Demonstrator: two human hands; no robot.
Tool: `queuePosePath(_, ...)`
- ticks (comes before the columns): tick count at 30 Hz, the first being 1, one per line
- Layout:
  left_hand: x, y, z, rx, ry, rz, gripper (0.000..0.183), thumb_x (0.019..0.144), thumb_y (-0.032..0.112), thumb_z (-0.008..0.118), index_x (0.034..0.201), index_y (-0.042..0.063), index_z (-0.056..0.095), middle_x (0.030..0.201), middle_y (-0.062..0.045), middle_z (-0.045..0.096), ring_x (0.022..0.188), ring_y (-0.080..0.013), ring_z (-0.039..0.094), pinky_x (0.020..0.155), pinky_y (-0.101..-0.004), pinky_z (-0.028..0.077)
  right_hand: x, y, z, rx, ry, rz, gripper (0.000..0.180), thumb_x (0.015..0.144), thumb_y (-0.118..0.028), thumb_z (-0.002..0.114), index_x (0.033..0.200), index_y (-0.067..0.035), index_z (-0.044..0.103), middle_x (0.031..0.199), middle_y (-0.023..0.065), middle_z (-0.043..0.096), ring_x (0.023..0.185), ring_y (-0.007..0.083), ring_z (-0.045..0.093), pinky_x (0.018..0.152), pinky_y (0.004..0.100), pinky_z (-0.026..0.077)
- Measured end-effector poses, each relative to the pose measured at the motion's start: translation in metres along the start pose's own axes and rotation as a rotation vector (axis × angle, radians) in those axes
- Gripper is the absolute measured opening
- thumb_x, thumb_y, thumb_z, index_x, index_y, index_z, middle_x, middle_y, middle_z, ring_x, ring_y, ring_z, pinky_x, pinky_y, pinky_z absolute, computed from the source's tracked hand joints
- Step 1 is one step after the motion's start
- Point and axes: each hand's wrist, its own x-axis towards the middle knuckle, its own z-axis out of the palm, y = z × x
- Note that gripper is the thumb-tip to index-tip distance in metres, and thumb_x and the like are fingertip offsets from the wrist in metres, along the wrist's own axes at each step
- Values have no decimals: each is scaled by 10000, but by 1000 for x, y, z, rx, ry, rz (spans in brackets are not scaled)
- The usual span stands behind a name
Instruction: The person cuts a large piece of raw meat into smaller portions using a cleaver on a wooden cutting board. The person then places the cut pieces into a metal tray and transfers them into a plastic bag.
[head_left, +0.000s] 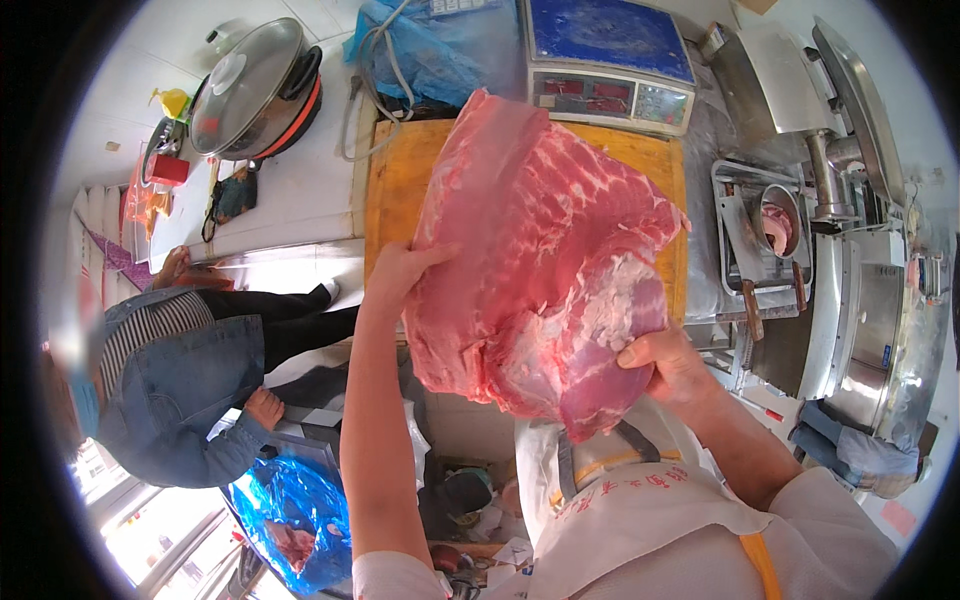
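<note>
A large slab of raw meat (517, 247), with rib marks across its upper right and a rounded muscle at the lower right, spans the middle of the view. My left hand (401, 274) grips its left edge, thumb on top and fingers hidden. On the lower right, my right hand (667, 364) holds the rounded end, its thumb pressed on the face. Beneath the far part lies a yellowish cutting board (397, 176). The near end hangs past the board in front of my apron (600, 525); whether the far part touches the board I cannot tell.
A digital scale (611, 56) stands behind the board. On the right, a cleaver (739, 244) lies on a metal rack beside a meat-filled bowl (778, 217); a meat grinder (829, 169) stands beyond. A lidded electric pan (251, 90) is far left. A person (187, 390) stands at left.
</note>
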Motion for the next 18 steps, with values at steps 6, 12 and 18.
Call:
queuePosePath(6,19,-38,22,-352,-216,-84,560,789,126,914,1290,-52,738,1175,-148,792,1063,-275,768,990,-415,611,-20,-41,22,-144,70,-115,862,611,-30,723,1466,-24,609,1302,114,751,1184,263,731,1066,391,567)
queuePosePath(12,-61,-17,91,-744,-263,191,672,765,33,855,1402,-38,655,1286,-140,758,1176,-296,725,1099,-450,565,-31,-110,45,-285,-60,-211,859,575,24,743,1427,13,634,1230,128,773,1092,254,757,994,376,584)
queuePosePath(18,-168,1,160,-1134,49,362,792,767,29,865,1492,-26,552,1373,-140,686,1263,-298,667,1131,-447,535,-26,-203,75,-604,-169,-312,820,610,29,732,1424,32,631,1188,130,777,998,228,755,920,371,602)
